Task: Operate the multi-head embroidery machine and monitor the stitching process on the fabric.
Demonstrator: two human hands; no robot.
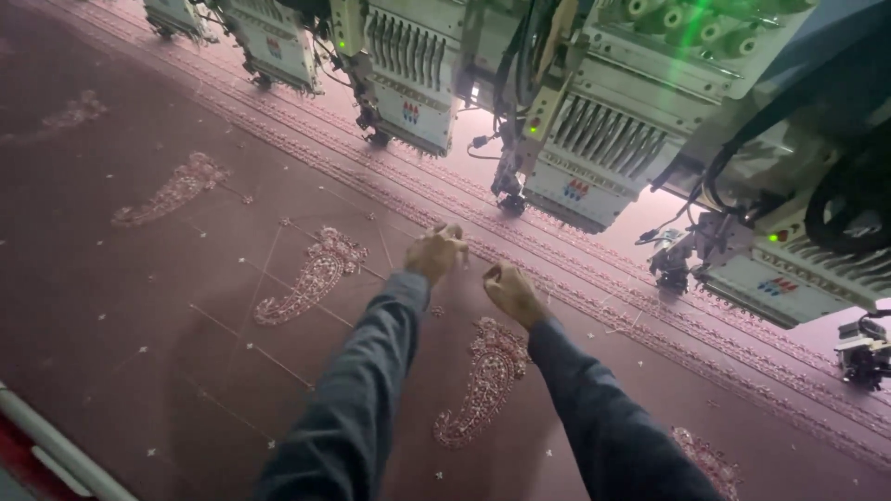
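Both of my arms, in dark grey sleeves, reach out over a maroon fabric (139,306) stretched flat under an embroidery machine. My left hand (436,252) has its fingers curled, pinching at the cloth near the embroidered border band (575,269); whether it holds a thread I cannot tell. My right hand (510,292) is next to it, fingers also curled close to the cloth, just above a pink paisley motif (487,376). A second paisley motif (311,278) lies left of my left hand.
A row of white embroidery heads (594,148) with needles and green lights hangs over the far edge of the fabric. More paisley motifs (172,190) and small stitched stars dot the cloth. A light frame rail (56,445) runs along the near left corner.
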